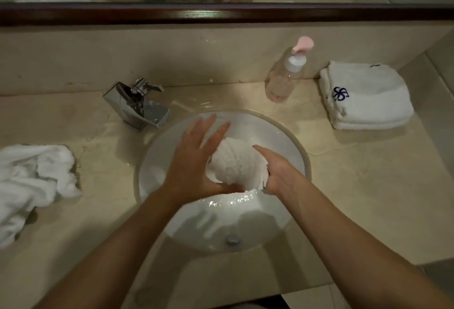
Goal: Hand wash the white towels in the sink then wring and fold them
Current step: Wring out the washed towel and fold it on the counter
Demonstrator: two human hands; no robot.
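White terry towel (pixel 231 164) is held bunched above the sink (pixel 157 161), between both hands; it is pressed by the spread left hand (pixel 194 161) and gripped by the right hand (pixel 280 173) at its near-right end.

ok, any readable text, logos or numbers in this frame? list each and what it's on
No readable words or numbers.
Folded towel: a dark blue embroidered emblem, a pinwheel-like monogram, not legible as letters.
Pump bottle: clear with a pink pump, no label visible.
Faucet: no marking visible.
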